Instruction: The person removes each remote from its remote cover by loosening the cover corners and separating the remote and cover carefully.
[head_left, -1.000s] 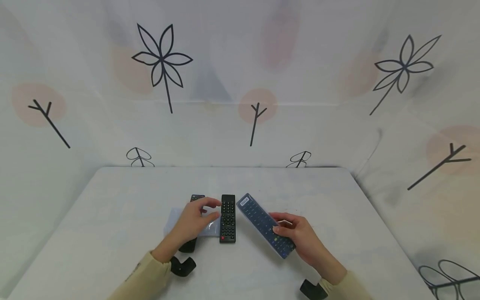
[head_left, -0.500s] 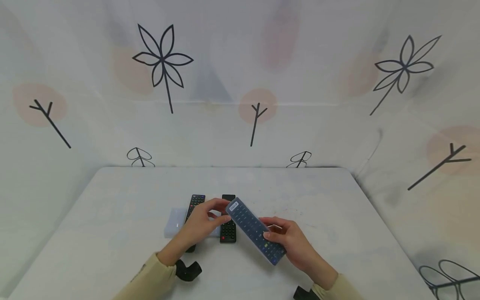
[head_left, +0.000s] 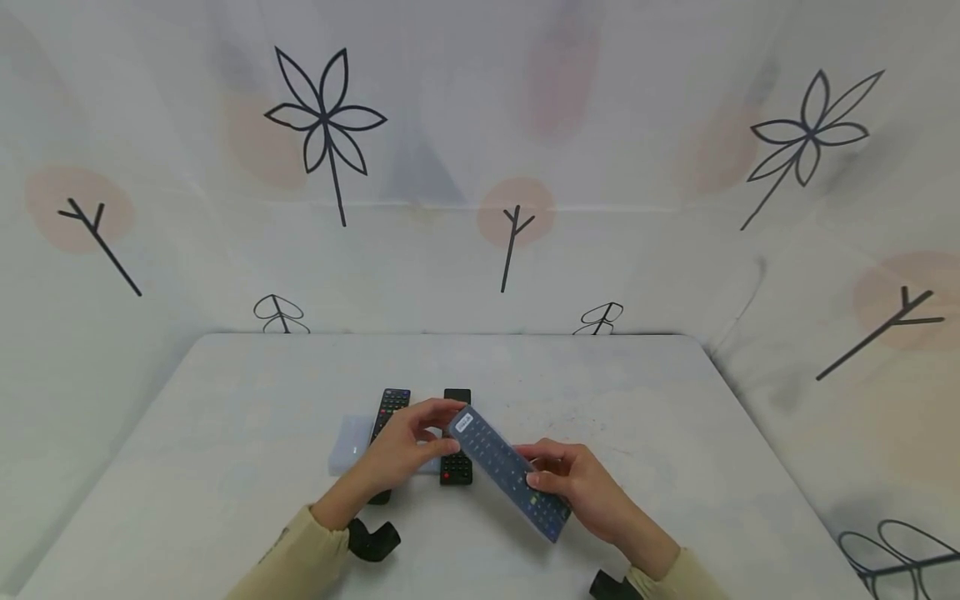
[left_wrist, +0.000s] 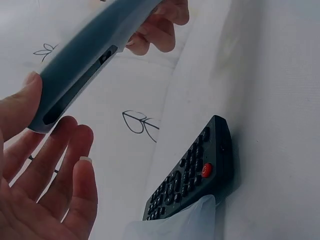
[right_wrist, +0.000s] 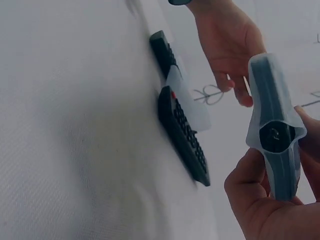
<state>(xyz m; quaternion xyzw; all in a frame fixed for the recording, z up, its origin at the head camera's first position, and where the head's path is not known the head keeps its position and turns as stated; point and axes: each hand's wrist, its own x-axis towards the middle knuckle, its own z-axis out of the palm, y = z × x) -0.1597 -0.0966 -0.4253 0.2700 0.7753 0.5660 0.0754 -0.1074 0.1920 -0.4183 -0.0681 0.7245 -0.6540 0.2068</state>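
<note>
A remote control (head_left: 510, 475) in a translucent bluish cover is held tilted above the table between my two hands. My right hand (head_left: 581, 487) grips its lower part, thumb over the buttons. With thumb and fingertips my left hand (head_left: 405, 446) pinches the labelled upper end. In the left wrist view, a long slot in the cover's edge bares a dark strip of the remote (left_wrist: 85, 62). The right wrist view shows a round dark opening in the cover (right_wrist: 276, 136) at the near end. Behind my left hand lies a black remote (head_left: 456, 473), partly covered.
Another black remote (head_left: 392, 404) lies further left, partly under my left forearm in the head view. A clear plastic sleeve (head_left: 348, 443) lies flat by it on the white table (head_left: 262, 392). A printed cloth wall (head_left: 450, 267) rises behind the table.
My right hand has brought the covered remote left and slightly down. My left hand has moved a little right and now pinches its upper end. The black remotes stay put.
</note>
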